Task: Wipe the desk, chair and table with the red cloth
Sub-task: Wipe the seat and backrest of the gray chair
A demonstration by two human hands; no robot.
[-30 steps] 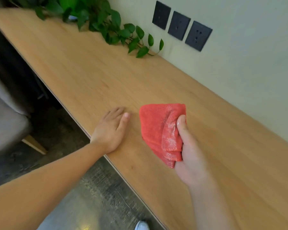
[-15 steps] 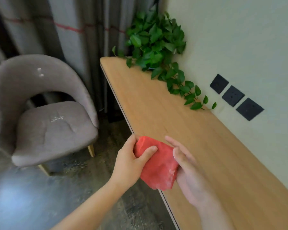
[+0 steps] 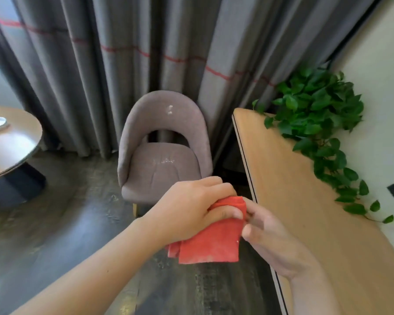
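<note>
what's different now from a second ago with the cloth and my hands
The red cloth left the long wooden desk and now hangs over the floor. The left hand, earlier flat on the desk, has gripped it alongside the right hand. The cloth remains folded.

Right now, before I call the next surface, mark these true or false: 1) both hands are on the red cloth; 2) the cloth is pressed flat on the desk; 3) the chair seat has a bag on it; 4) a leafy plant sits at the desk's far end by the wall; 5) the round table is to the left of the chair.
1) True: the left hand and right hand both have a grip on the red cloth.
2) False: the cloth hangs in the air over the floor, beside the desk.
3) False: the chair seat shows only pale marks.
4) True: the plant.
5) True: the round table.
</note>
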